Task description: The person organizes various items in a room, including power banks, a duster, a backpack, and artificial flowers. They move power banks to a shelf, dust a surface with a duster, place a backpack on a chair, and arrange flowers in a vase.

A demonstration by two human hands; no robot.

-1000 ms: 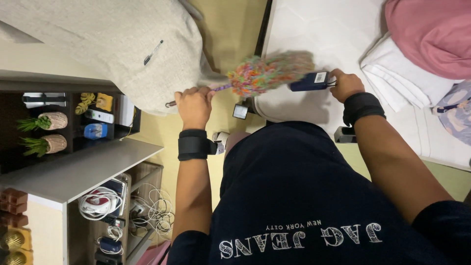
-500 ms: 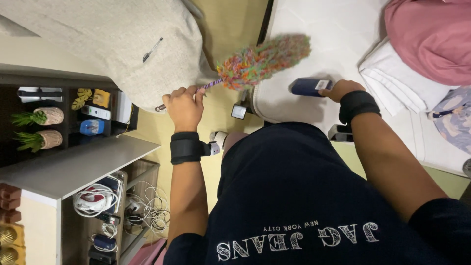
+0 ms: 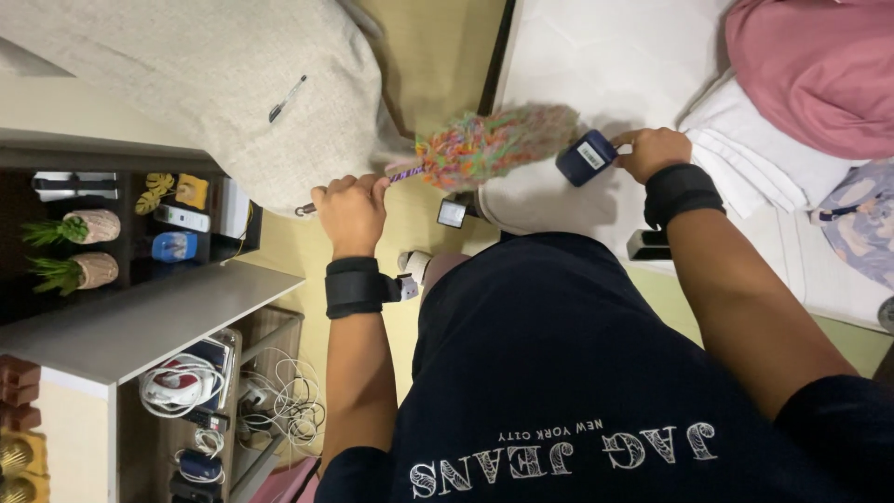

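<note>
White bed [image 3: 596, 56], upper right, bearing pink pillow [image 3: 819, 65] and folded white cloth [image 3: 745, 158]
Beige cushion [image 3: 186, 84], upper left, pen [image 3: 287, 98] lying on it
Dark shelf [image 3: 130, 326] at left, two small potted plants [image 3: 70, 247] inside, tangled white cables [image 3: 279, 410] below
Multicoloured fluffy duster [image 3: 489, 144], blurred, over bed edge; handle in left hand [image 3: 352, 210], fingers clenched round it
Small dark blue box [image 3: 585, 156] with white label, at bed edge beside duster head; grasped by fingers of right hand [image 3: 655, 152]
</note>
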